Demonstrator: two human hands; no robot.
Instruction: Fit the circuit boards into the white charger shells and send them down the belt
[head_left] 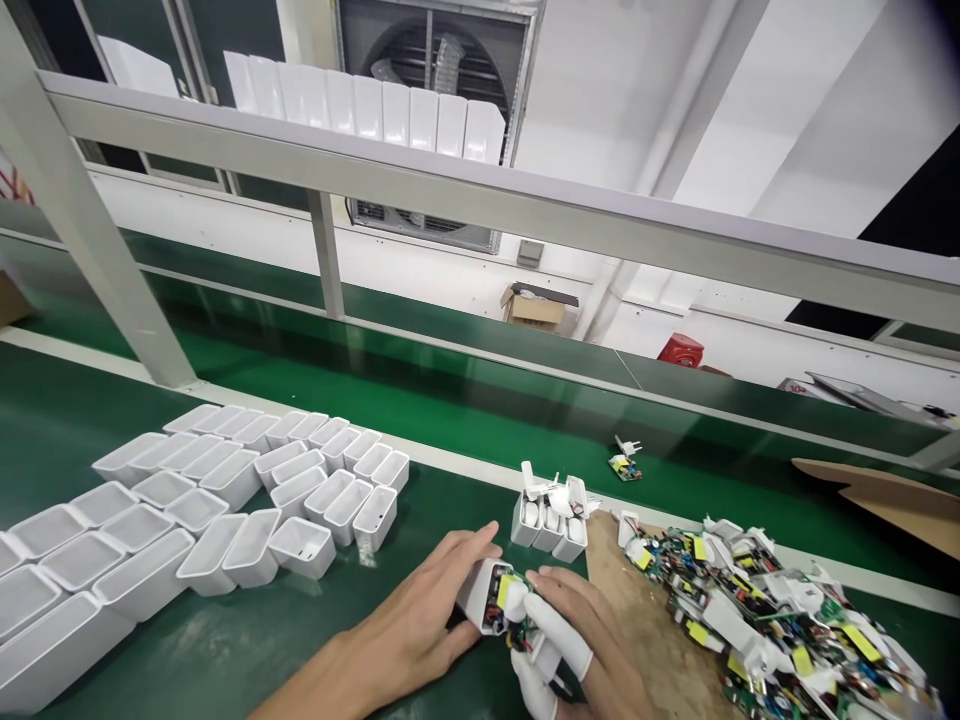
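Observation:
My left hand (412, 615) is wrapped round a white plastic case (475, 597), its open end turned to the right. At that opening, my right hand (589, 625) grips a circuit board (506, 592) carrying a yellow component and some white parts. White finger covers sit on some of the right fingers. The board appears partly inside the case; how deep it sits is hidden. Just beyond the hands stand several white cases (545, 535) with white plug parts on top.
Rows of open white cases (217, 465) cover the left of the green table (322, 640). To the right, circuit boards (780, 610) lie heaped by brown cardboard (637, 620). One small board (624, 466) lies on the green belt (465, 420). A metal frame (375, 160) crosses overhead.

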